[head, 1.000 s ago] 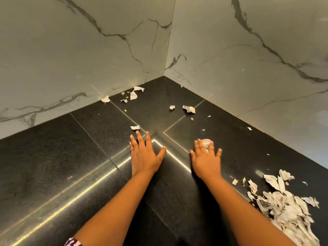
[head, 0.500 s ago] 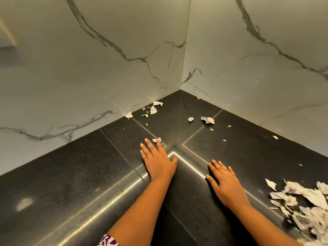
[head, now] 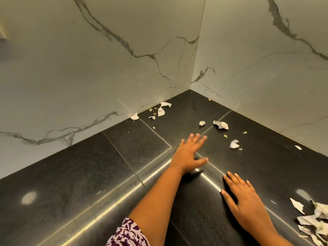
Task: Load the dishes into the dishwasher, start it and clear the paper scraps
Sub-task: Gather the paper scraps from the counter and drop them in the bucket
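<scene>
Black stone worktop [head: 71, 174]: torn white paper scraps [head: 221, 124] scattered far; crumpled paper heap [head: 317, 221] near right.
Left hand [head: 188, 153]: fingers straight, spread apart.
Right hand [head: 246, 201]: flat on worktop, fingers apart.

Dark stone counter [head: 74, 183] meets white veined marble walls [head: 88, 77] — one corner.

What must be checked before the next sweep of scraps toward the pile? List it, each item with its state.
1. Left hand free: ok, fingers straight, holding nothing.
2. Right hand free: ok, flat on the counter.
3. Scraps all gathered: not ok; the white scrap, crumpled scrap and wall-side scraps lie apart.
4. Anything under the left palm: cannot tell.
5. Pile whole in view: not ok, cut off by the frame edge.
</scene>
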